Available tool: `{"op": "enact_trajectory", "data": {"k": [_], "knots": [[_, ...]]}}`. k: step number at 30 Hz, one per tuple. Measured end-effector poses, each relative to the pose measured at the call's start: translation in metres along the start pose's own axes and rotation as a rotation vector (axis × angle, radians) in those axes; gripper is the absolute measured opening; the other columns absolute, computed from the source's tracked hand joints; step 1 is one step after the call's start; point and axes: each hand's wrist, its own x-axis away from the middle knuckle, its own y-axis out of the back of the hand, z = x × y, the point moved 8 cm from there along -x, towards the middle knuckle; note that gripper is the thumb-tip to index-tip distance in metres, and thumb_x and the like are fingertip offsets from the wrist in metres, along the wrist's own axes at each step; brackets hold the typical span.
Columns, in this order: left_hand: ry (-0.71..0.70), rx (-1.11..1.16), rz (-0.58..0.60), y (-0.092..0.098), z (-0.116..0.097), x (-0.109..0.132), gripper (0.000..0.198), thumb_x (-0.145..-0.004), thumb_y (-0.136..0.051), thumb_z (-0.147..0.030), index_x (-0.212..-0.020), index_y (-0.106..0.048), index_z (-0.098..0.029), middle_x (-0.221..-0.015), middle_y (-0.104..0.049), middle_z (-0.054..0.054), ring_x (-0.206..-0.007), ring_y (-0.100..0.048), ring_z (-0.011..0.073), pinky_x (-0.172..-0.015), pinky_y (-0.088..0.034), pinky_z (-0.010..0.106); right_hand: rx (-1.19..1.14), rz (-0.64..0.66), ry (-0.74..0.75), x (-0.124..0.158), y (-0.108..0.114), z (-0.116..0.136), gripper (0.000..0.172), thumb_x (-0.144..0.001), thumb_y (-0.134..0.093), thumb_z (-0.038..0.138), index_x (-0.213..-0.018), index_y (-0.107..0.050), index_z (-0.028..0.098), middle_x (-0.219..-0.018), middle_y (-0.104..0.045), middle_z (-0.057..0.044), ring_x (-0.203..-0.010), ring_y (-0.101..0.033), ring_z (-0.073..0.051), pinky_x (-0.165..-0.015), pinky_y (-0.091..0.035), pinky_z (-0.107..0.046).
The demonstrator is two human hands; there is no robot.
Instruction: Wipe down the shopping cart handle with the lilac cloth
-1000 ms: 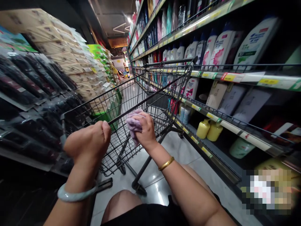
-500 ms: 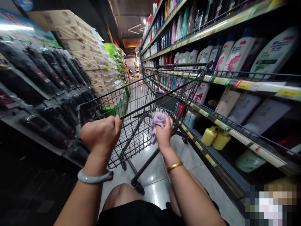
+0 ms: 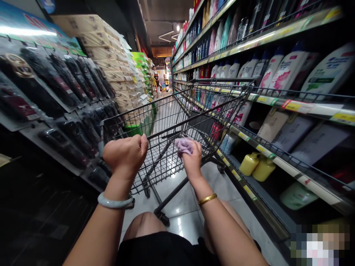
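Note:
A black wire shopping cart (image 3: pixel 177 124) stands turned at an angle in front of me. My left hand (image 3: pixel 126 153) is closed round its near top rail, toward the left corner. My right hand (image 3: pixel 193 159) grips a crumpled lilac cloth (image 3: pixel 184 146) by the cart's near side, below that rail. The cloth bunches out past my fingers, and whether it touches the wires I cannot tell. Through the mesh I see the basket's wire floor.
Shelves (image 3: pixel 302 105) of shampoo bottles run along the right, with yellow pump bottles (image 3: pixel 263 168) low down. Packaged belts (image 3: pixel 66 74) hang at left, before stacked beige packs (image 3: pixel 111 62). The tiled aisle floor (image 3: pixel 183 225) leads back to a distant person (image 3: pixel 156 78).
My right hand and the cloth have moved a little left and down along the cart's side. The cloth's hanging end no longer shows. My left hand keeps its hold; the view has shifted slightly.

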Motion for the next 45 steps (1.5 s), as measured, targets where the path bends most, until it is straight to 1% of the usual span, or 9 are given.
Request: {"op": "enact_trajectory", "data": {"k": [2,8,14,17,23,31,35,40,45], "knots": [[0.005,0.011,-0.006,-0.001,0.001,0.000,0.063,-0.108,-0.021,-0.045,-0.068,-0.062,-0.019,-0.073,-0.073,0.013,-0.064,-0.060,0.0254,-0.065,-0.012,0.036,0.016,-0.025,-0.031,0.009,-0.001,0.003,0.043,-0.077,-0.058,0.007,-0.115,-0.074,0.021,-0.125,-0.062,-0.012,-0.122,-0.061,-0.026,-0.113,-0.052,-0.049],[-0.002,0.033,-0.022,-0.006,0.007,0.000,0.062,-0.108,-0.023,-0.045,-0.071,-0.065,-0.019,-0.075,-0.075,0.012,-0.068,-0.064,0.0261,-0.065,-0.012,0.037,0.024,0.378,0.312,0.065,-0.049,0.058,0.056,-0.069,-0.061,0.001,-0.114,-0.079,0.029,-0.122,-0.065,-0.009,-0.115,-0.062,-0.029,-0.104,-0.057,-0.047],[-0.029,0.072,-0.046,-0.002,0.010,0.002,0.061,-0.108,-0.027,-0.046,-0.069,-0.065,-0.020,-0.074,-0.075,0.010,-0.068,-0.065,0.0238,-0.065,-0.011,0.037,-0.026,0.098,0.077,0.009,-0.009,0.008,0.039,-0.077,-0.061,0.008,-0.110,-0.076,0.023,-0.122,-0.064,-0.009,-0.122,-0.062,-0.025,-0.113,-0.052,-0.050],[-0.016,0.095,-0.069,0.001,0.011,0.004,0.060,-0.108,-0.030,-0.045,-0.067,-0.065,-0.020,-0.070,-0.074,0.010,-0.066,-0.065,0.0236,-0.065,-0.011,0.037,0.000,-0.003,0.058,0.018,-0.008,0.012,0.040,-0.078,-0.059,0.010,-0.114,-0.074,0.022,-0.124,-0.061,-0.011,-0.124,-0.061,-0.028,-0.113,-0.052,-0.054],[-0.027,0.119,-0.090,0.005,0.015,0.007,0.056,-0.107,-0.035,-0.043,-0.067,-0.066,-0.020,-0.069,-0.074,0.009,-0.066,-0.066,0.0237,-0.065,-0.011,0.038,0.001,0.302,0.374,0.085,-0.062,0.070,0.051,-0.073,-0.062,0.005,-0.111,-0.077,0.034,-0.119,-0.062,-0.009,-0.113,-0.065,-0.032,-0.102,-0.060,-0.054],[-0.045,0.135,-0.130,0.011,0.014,0.011,0.054,-0.107,-0.038,-0.042,-0.065,-0.065,-0.021,-0.068,-0.073,0.007,-0.065,-0.065,0.0235,-0.065,-0.012,0.038,-0.066,0.026,0.215,0.027,-0.021,0.053,0.039,-0.078,-0.064,0.010,-0.112,-0.073,0.025,-0.120,-0.060,-0.009,-0.118,-0.063,-0.026,-0.107,-0.056,-0.052],[-0.032,0.137,-0.174,0.016,0.010,0.015,0.051,-0.106,-0.041,-0.039,-0.063,-0.062,-0.021,-0.064,-0.072,0.005,-0.062,-0.063,0.0227,-0.065,-0.013,0.039,-0.071,0.143,0.383,0.074,-0.050,0.092,0.041,-0.083,-0.059,0.009,-0.120,-0.068,0.025,-0.127,-0.060,-0.012,-0.125,-0.059,-0.029,-0.109,-0.055,-0.056],[-0.034,0.166,-0.171,0.017,0.010,0.019,0.051,-0.107,-0.041,-0.040,-0.064,-0.062,-0.021,-0.062,-0.070,0.004,-0.061,-0.062,0.0220,-0.066,-0.016,0.040,0.004,0.284,0.615,0.134,-0.080,0.109,0.045,-0.087,-0.054,0.010,-0.128,-0.066,0.024,-0.126,-0.063,-0.013,-0.115,-0.058,-0.029,-0.103,-0.057,-0.054],[-0.041,0.197,-0.155,0.013,0.013,0.019,0.051,-0.106,-0.040,-0.041,-0.067,-0.065,-0.021,-0.067,-0.072,0.007,-0.064,-0.063,0.0221,-0.066,-0.014,0.040,0.022,0.305,0.746,0.101,-0.055,0.118,0.027,-0.093,-0.063,0.012,-0.116,-0.070,0.026,-0.118,-0.064,-0.009,-0.109,-0.062,-0.024,-0.097,-0.060,-0.044]]}}
